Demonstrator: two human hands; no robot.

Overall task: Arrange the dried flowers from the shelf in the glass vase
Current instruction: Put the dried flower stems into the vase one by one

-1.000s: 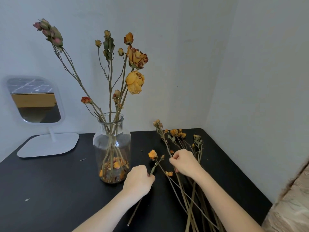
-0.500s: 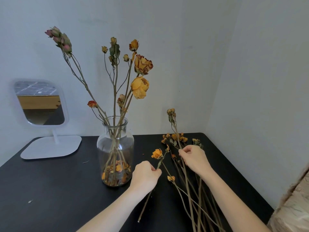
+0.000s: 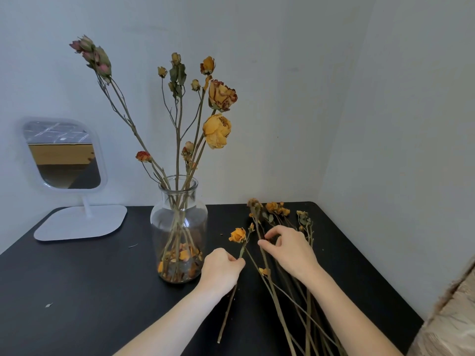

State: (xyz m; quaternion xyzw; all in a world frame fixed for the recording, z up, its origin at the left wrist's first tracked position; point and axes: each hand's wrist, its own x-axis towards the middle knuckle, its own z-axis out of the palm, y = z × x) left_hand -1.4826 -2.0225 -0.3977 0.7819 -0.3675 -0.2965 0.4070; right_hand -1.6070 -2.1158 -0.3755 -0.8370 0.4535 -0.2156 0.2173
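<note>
Orange dried rose on a thin stem (image 3: 237, 235), gripped by the left hand (image 3: 221, 271), could snap if tangled with loose dried stems (image 3: 275, 208) the right hand (image 3: 290, 250) pinches, short of the clear glass vase (image 3: 198, 219) just beyond.

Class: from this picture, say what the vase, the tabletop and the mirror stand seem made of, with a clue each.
Vase: clear glossy glass; stems show through it. Tabletop: matt black, perhaps painted wood or laminate; unclear. Mirror stand: smooth white, probably plastic.
</note>
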